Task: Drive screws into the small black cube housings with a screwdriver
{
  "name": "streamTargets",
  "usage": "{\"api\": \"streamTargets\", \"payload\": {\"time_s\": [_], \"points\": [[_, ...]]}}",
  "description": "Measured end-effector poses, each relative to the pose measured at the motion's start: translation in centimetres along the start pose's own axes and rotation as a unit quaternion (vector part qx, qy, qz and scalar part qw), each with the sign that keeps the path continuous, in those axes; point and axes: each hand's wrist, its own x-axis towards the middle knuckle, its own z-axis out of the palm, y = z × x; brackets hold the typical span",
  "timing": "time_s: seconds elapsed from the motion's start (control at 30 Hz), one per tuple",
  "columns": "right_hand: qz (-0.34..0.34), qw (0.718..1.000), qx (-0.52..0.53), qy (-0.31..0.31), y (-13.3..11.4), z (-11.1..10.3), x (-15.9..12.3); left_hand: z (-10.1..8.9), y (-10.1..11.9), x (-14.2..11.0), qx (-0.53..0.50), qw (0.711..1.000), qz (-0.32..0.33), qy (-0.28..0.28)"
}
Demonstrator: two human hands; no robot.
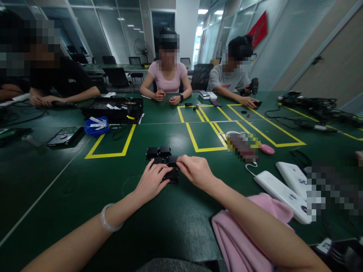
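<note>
Several small black box-shaped parts [165, 151] sit close together on the green table in front of me. My left hand [151, 179] rests over the nearer ones, its thumb and index finger around the front black box-shaped part [171, 175]. Another finger reaches onto a part farther back. At the right side of the group, my right hand [197, 172] is closed in a pinch, fingertips against the edge of a black part [172, 161]. Whatever is between those fingertips is too small or hidden to make out.
A pink cloth [241, 234] lies under my right forearm, beside white power-bank-like devices [283, 196]. A blue tray [96, 125] and black case [113, 107] stand farther left. Yellow tape [106, 155] marks the green table [70, 189]. Across it sit several people [170, 75].
</note>
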Motion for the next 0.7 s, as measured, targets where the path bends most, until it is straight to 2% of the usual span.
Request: {"api": "streamTargets", "payload": {"time_s": [0.17,0.37,0.5,0.7], "points": [[-0.001,1.0,0.021,-0.005,-0.03,-0.07,0.05,-0.04,0.0,0.02,0.002,1.0,-0.003,-0.002],[0.016,1.0,-0.007,-0.015,0.16,0.0,0.01,0.01,-0.06,0.06,0.0,1.0,-0.007,-0.003],[0.025,0.999,0.02,-0.007,0.15,0.08,0.13,0.02,-0.08,0.04,-0.003,1.0,-0.008,-0.002],[0.028,0.999,-0.003,-0.02,0.35,-0.22,0.21,-0.19,-0.34,0.08,0.006,1.0,0.011,-0.003]]}}
